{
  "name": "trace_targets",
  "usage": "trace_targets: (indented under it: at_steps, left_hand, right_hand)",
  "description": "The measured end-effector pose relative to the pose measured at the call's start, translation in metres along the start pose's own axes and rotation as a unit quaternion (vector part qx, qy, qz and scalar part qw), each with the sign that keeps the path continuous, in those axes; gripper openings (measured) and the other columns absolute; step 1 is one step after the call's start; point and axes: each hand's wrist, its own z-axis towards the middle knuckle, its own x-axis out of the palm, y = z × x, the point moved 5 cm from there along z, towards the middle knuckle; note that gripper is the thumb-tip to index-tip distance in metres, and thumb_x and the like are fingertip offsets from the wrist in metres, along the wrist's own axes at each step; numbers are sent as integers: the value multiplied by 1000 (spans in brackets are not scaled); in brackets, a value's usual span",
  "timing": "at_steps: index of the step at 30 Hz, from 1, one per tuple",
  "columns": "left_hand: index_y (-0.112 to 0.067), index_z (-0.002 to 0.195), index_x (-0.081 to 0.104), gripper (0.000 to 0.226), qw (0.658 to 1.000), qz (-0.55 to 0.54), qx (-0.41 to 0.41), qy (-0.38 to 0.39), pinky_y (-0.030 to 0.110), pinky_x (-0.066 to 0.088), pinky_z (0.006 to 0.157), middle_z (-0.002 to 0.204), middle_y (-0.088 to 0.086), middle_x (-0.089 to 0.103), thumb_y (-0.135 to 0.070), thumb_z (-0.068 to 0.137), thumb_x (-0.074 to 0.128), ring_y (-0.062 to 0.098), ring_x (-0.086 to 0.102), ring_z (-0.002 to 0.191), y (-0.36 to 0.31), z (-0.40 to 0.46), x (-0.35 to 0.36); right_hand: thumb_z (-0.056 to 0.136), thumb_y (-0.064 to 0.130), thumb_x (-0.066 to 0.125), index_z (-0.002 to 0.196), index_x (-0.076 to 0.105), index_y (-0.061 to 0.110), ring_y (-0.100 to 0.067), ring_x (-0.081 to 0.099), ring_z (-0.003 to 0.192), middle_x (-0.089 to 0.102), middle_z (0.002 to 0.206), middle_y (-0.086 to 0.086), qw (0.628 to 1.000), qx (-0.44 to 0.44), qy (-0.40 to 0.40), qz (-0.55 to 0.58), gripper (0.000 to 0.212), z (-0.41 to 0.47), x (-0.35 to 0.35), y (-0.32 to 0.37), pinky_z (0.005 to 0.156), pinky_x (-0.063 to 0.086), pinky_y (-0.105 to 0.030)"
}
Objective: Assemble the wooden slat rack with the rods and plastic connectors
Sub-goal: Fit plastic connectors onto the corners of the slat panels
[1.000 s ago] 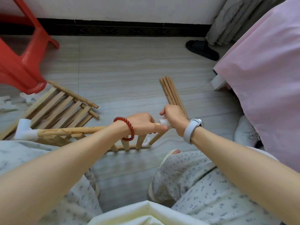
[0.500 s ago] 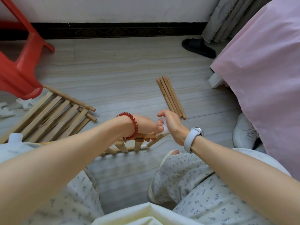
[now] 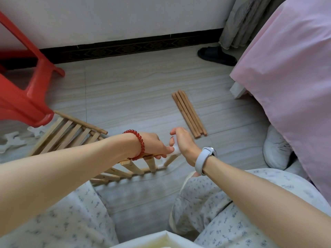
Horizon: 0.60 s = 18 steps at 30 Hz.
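Slat panel in work (image 3: 132, 169): held above the floor between the knees, tilted; thin wooden slats between two rods, so probably light and stiff along the rods but likely to twist if taken by one slat only.
Top rod (image 3: 148, 155): round, smooth wood, likely a little slippery; best taken close to the end being joined.
Plastic connector (image 3: 176, 150): white, at the right end of the top rod, mostly hidden by the palm; hard plastic, probably a tight push fit needing straight pressure, not bending.
Lower connector (image 3: 161, 166): small white piece at the panel's lower right corner, already on.
Left hand (image 3: 152, 144): fingers curled round the top rod just beside the connector, gripping it firm.
Right hand (image 3: 182, 142): fingers fairly straight, palm pressed against the connector end; pushing toward the left hand, by the look.
Second slat panel (image 3: 68, 133): flat on the floor at left, partly under the red stool (image 3: 26, 97); not touched.
Loose rods (image 3: 189, 113): four or so, side by side on the floor beyond the right hand, well apart from both panels.
White plastic parts (image 3: 12, 142): on the floor at far left, blurred; maybe spare connectors, cannot tell.
Risk: thin slat ends fragile at the joints; better not to lever on them.
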Motion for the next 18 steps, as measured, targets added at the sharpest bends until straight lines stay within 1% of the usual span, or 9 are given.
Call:
trace_targets:
  at_steps: [2, 4, 6, 8, 9, 11, 13, 16, 18]
  left_hand:
    - [-17, 100, 68, 42, 1000, 6, 12, -17, 22, 41, 67, 69, -10, 58, -53, 90, 48, 3, 50, 53, -1, -2, 0]
    - [-17, 101, 66, 43, 999, 19, 19, -34, 23, 41, 69, 69, -12, 57, -54, 91, 46, 2, 49, 56, -1, -3, 2]
    - [-15, 106, 64, 45, 999, 20, 18, -45, 25, 43, 79, 75, -12, 58, -53, 92, 45, 6, 54, 70, 0, -2, 4]
    - [-12, 112, 62, 48, 998, 3, 19, -63, 30, 44, 91, 90, -5, 67, -52, 93, 43, 13, 58, 86, 0, -2, 9]
    - [-12, 110, 61, 46, 997, -1, 19, -79, 33, 42, 94, 95, 0, 70, -51, 94, 42, 15, 60, 91, 0, -2, 12]
    - [-17, 102, 62, 42, 991, 15, 21, -128, 34, 34, 94, 95, 1, 72, -51, 95, 38, 16, 60, 98, 1, -4, 18]
    - [-20, 98, 63, 41, 984, 24, 25, -172, 34, 26, 87, 92, -1, 73, -51, 96, 37, 15, 60, 101, 1, -5, 20]
    - [-22, 94, 62, 36, 984, -9, 14, -178, 34, 24, 88, 89, -1, 72, -50, 95, 40, 15, 59, 101, 2, -6, 21]
    - [-22, 95, 63, 35, 985, -31, 4, -172, 33, 25, 90, 90, 0, 72, -50, 94, 42, 16, 57, 102, 3, -6, 20]
  right_hand:
    - [93, 14, 30, 82, 45, 19, -18, 44, 62, 49, 60, -2, 1000, 2, -4, 9, 19, 1, 1, 1, 56, 33, -29]
    - [93, 14, 30, 81, 45, 19, -18, 45, 61, 49, 60, -2, 1000, 4, -8, 19, 20, 1, 1, 2, 56, 33, -29]
    - [92, 14, 30, 81, 46, 20, -18, 45, 62, 49, 62, -2, 1000, 8, -10, 24, 20, 1, 1, 1, 58, 34, -29]
    - [92, 15, 30, 81, 46, 20, -18, 45, 64, 50, 63, -2, 999, 15, -9, 35, 20, 2, 0, 0, 60, 35, -29]
    - [92, 15, 30, 82, 47, 19, -18, 45, 64, 50, 64, -2, 999, 20, -8, 42, 20, 2, 1, -1, 61, 35, -29]
    - [92, 17, 31, 85, 48, 18, -17, 45, 64, 49, 62, -1, 998, 24, -4, 54, 19, 2, 1, -2, 63, 36, -28]
    - [92, 17, 31, 85, 49, 17, -17, 44, 62, 49, 60, -1, 998, 21, -1, 60, 19, 2, 1, -1, 64, 35, -28]
    - [93, 17, 31, 88, 49, 16, -16, 43, 61, 48, 60, -1, 998, 17, 1, 56, 18, 0, 1, -1, 63, 35, -27]
    - [93, 16, 31, 86, 49, 17, -16, 43, 60, 48, 60, -1, 999, 13, 1, 48, 18, -1, 1, 0, 60, 34, -27]
